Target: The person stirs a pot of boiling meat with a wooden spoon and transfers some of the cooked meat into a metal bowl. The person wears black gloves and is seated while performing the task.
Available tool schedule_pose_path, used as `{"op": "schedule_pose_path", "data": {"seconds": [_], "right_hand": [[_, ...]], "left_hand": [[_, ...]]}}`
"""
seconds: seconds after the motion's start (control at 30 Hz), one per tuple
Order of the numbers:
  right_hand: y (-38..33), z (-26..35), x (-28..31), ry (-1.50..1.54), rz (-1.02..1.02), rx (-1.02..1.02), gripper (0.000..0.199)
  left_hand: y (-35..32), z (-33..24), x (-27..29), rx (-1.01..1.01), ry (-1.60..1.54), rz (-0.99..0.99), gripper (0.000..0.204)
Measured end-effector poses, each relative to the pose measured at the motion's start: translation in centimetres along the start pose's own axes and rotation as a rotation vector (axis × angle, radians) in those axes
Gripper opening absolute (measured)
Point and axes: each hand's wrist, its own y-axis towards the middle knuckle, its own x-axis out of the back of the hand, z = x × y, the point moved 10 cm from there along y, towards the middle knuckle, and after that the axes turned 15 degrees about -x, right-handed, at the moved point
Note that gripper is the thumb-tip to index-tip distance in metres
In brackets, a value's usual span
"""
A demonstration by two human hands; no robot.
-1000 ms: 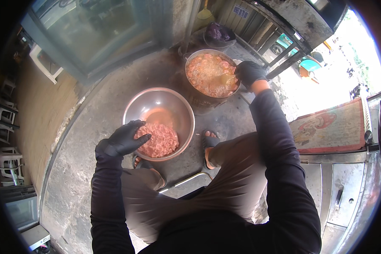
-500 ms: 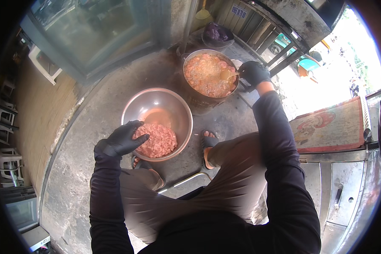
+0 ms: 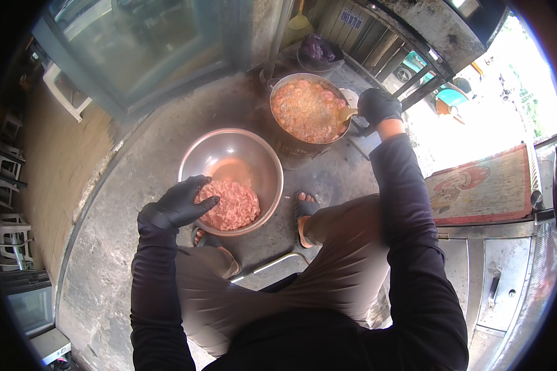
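Observation:
A wide steel bowl point(image 3: 192, 154) stands on the ground before my feet, with a mound of raw minced meat point(image 3: 235, 207) on its near side. My left hand point(image 3: 182, 201), in a black glove, reaches over the bowl's left rim to the edge of the meat. Its thumb and fingers are apart. Farther right, a deep metal pot point(image 3: 309, 148) holds frothy, bubbling liquid with pinkish pieces point(image 3: 303, 108). At this pot's right rim my gloved right hand point(image 3: 379, 106) is closed around a yellowish spoon point(image 3: 348, 113). The grip hides most of its handle.
Behind the pot sits a dark basin point(image 3: 319, 55) with a purple bag. A glass-panelled cabinet point(image 3: 148, 55) rises at the far left. A metal cabinet point(image 3: 504, 272) topped by a reddish board point(image 3: 483, 185) is on my right. White plastic stools point(image 3: 12, 238) line the left.
My right hand has shifted slightly right, drawing the spoon from the froth toward the pot's right rim. My left hand stays at the meat.

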Motion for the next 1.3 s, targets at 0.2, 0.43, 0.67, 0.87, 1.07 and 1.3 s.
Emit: {"op": "schedule_pose_path", "data": {"seconds": [0.2, 0.43, 0.67, 0.87, 1.07, 1.3], "right_hand": [[0.2, 0.1, -0.9, 0.027, -0.020, 0.006, 0.024], [1.0, 1.5, -2.8, 0.079, -0.026, 0.127, 0.026], [0.8, 0.2, -1.8, 0.092, -0.036, 0.023, 0.024], [1.0, 0.7, -2.2, 0.096, -0.071, 0.029, 0.023], [0.9, 1.6, -2.5, 0.139, -0.086, 0.085, 0.023], [0.6, 1.8, -2.4, 0.138, -0.034, 0.107, 0.024]], "left_hand": [[0.0, 0.0, 0.0, 0.002, 0.002, 0.002, 0.065], [0.0, 0.1, -0.1, 0.000, 0.023, 0.004, 0.066], [0.1, 0.1, -0.2, -0.005, 0.018, 0.008, 0.066], [0.1, 0.1, -0.2, -0.003, 0.013, 0.012, 0.065], [0.1, 0.1, -0.2, -0.015, 0.007, -0.003, 0.065], [0.1, 0.1, -0.2, -0.008, 0.000, 0.003, 0.064]]}}
